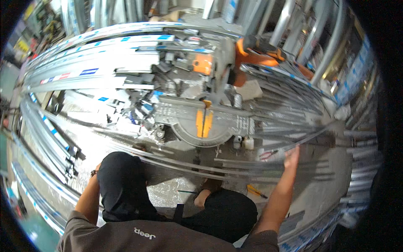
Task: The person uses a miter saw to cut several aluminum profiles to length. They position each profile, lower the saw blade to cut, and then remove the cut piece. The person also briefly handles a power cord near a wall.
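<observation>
My right hand (291, 157) reaches forward on the right, blurred, at a slanting thin metal strip (315, 135). Whether its fingers close around that strip is not clear. Red-handled pliers (267, 155) lie just left of this hand. My left hand (97, 169) is mostly hidden beside my raised left knee, with a dark band at the wrist. Ahead of me stands a mitre saw with an orange guard (202, 64), its head raised over a round grey table (185, 126) with a yellow slotted insert (204, 123). Long metal profiles (176, 162) cross the floor between my knees and the saw.
Stacked aluminium profiles (91, 60) with blue-marked film fill the left. Metal offcuts (143, 110) lie scattered beside the saw. Loose strips (283, 100) spread on the right, with upright profiles (283, 22) behind. A yellow-handled tool (255, 190) lies near my right knee.
</observation>
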The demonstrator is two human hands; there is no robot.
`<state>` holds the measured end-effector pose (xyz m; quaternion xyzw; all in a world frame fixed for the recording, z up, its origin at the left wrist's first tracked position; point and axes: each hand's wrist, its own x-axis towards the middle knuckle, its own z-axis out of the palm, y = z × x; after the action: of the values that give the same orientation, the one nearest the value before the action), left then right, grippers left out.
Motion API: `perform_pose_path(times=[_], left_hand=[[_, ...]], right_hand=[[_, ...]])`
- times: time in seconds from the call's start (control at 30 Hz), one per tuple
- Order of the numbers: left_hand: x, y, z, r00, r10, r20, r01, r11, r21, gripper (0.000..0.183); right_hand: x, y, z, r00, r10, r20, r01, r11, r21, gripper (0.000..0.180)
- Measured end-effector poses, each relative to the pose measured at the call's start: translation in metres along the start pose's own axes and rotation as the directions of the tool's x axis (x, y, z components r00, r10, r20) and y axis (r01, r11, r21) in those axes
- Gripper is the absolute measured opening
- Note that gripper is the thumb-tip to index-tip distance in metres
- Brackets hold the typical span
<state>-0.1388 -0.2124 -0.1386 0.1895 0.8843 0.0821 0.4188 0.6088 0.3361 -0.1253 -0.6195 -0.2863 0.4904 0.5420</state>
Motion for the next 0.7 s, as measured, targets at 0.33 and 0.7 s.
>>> perform_pose_path(times=[0.33,0.7], left_hand=[[-0.035,0.0,-0.006,1.0,0.014,-0.023,-0.011,0.991,0.136,0.045],[-0.015,-0.022,-0.091,0.853,0.038,-0.521,-0.24,0.914,-0.326,0.051]], right_hand=[[-0.036,-0.093,0.023,0.905,-0.401,0.145,0.426,0.866,-0.261,0.07],[-0.08,-0.244,0.226,0.543,-0.632,0.554,0.812,0.225,-0.539,0.072]])
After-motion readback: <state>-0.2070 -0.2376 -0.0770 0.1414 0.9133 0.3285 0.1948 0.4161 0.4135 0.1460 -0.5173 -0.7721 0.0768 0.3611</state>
